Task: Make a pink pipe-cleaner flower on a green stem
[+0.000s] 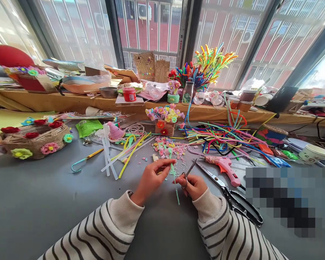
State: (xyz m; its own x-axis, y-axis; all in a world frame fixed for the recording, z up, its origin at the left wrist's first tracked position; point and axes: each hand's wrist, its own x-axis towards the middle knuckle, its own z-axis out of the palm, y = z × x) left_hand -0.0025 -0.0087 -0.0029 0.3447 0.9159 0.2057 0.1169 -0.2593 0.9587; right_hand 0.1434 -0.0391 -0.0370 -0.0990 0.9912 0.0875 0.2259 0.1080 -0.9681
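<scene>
Between the thumb and fingers of my left hand [153, 177] is a pale green pipe cleaner [177, 193], its lower end hanging down thin and trimmed. My right hand [195, 187] has its fingers in the loops of a small pair of scissors [191, 167], blades pointing up, close to the pipe cleaner's right side. Just beyond both hands lies a heap of pink, yellow and green fluff clippings [170, 146]. To the right are large black-handled scissors [219, 182] and a pink glue gun [229, 172].
Clear glue sticks [106, 159] and a blue-and-yellow hooked pipe cleaner [83, 161] lie left. A flower-trimmed basket [38, 141] stands far left. Behind are a small flower pot [164, 129] and a tangle of colourful pipe cleaners [219, 137]. A cluttered ledge [97, 104] runs below the windows.
</scene>
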